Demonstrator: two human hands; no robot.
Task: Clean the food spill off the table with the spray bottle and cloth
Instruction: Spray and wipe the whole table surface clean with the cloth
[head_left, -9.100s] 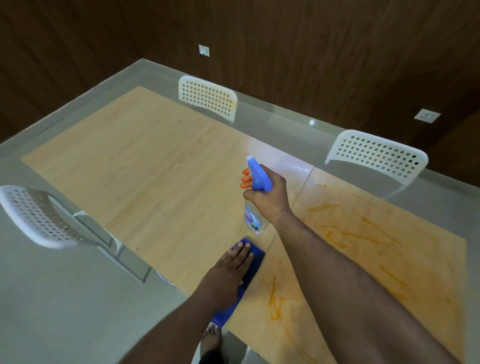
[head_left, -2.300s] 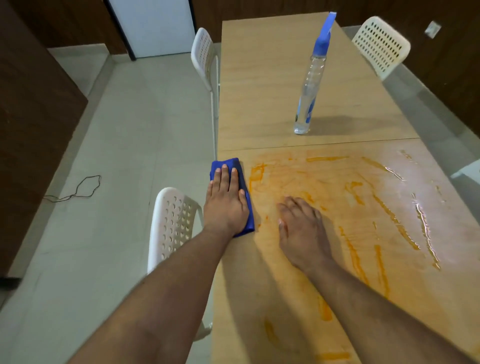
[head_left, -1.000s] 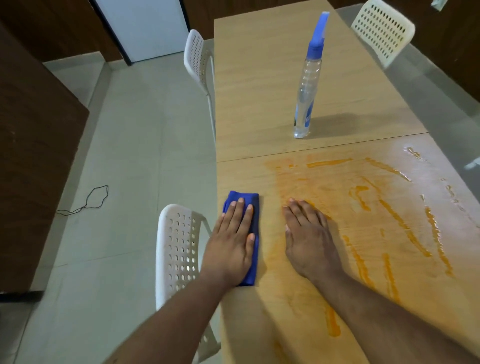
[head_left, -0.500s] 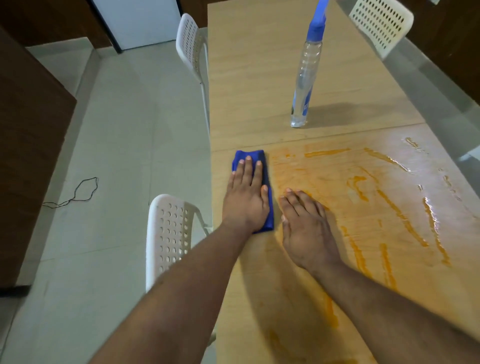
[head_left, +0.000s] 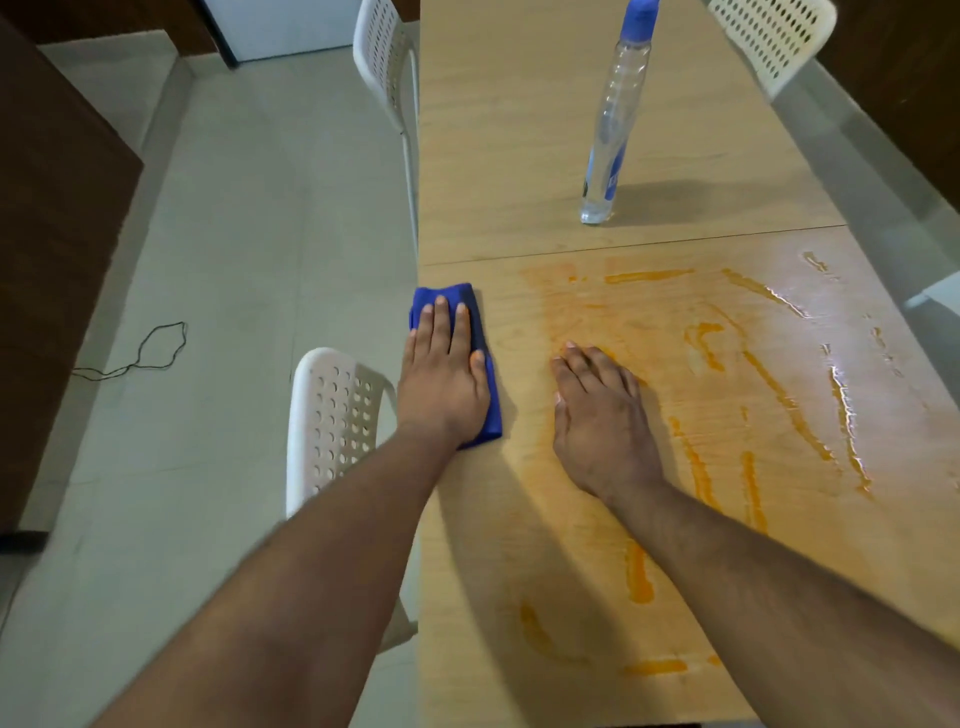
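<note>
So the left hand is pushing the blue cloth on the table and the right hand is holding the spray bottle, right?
Not quite. The head view shows the right hand lying flat on the table, holding nothing. The spray bottle stands alone farther back. The left hand does press the blue cloth.

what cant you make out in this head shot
Head view only:
- spray bottle: nozzle cut off by the top edge; label too small to read.
- blue cloth: mostly hidden under the left hand.
- orange spill: runs past the right edge; partly under the right hand.

cloth (head_left: 480, 332) at table (head_left: 519, 156) left edge, spray bottle (head_left: 610, 119) behind spill (head_left: 727, 374)
</note>
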